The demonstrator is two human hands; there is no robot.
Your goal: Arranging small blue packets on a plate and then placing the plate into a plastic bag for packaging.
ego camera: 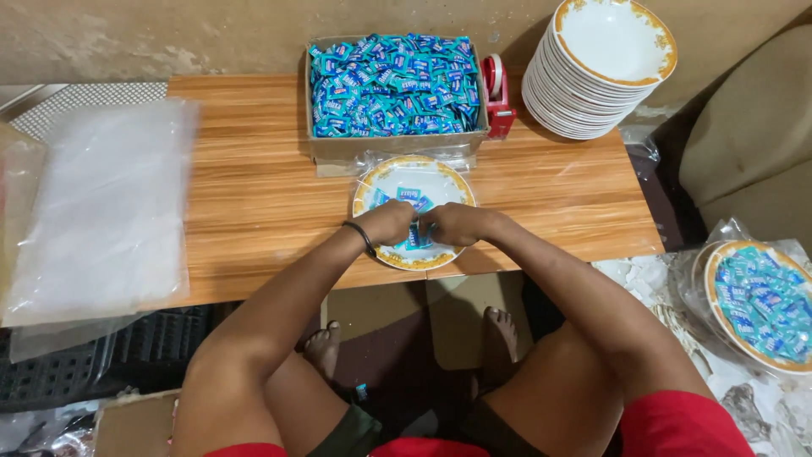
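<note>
Head view, looking down over a low wooden table (254, 186): both hands meet over a white plate with a gold-patterned rim (372, 188) that sits at the table's near edge, a little right of its middle. The left hand (385, 224), with a dark band at the wrist, and the right hand (457, 224) are each curled shut, knuckles up, pinching small blue-wrapped sweets (414, 235) between them; a few more of these lie loose on the far half of the plate. Judging by this, the step in hand is gathering or sorting a portion of sweets on the plate, and it looks only partly filled.

Just behind the plate, against the table's far edge, stands an open cardboard box (315, 101) heaped with the same sweets. A red tape dispenser (497, 95) stands touching the box's right side, and a tilted stack of matching plates (584, 76) fills the far right corner. Clear plastic sheets (101, 203) cover the left end. Off the table, low at the right, a filled plate in clear wrap (757, 305) lies on the floor. A next move would call for a reach forward to the box.
</note>
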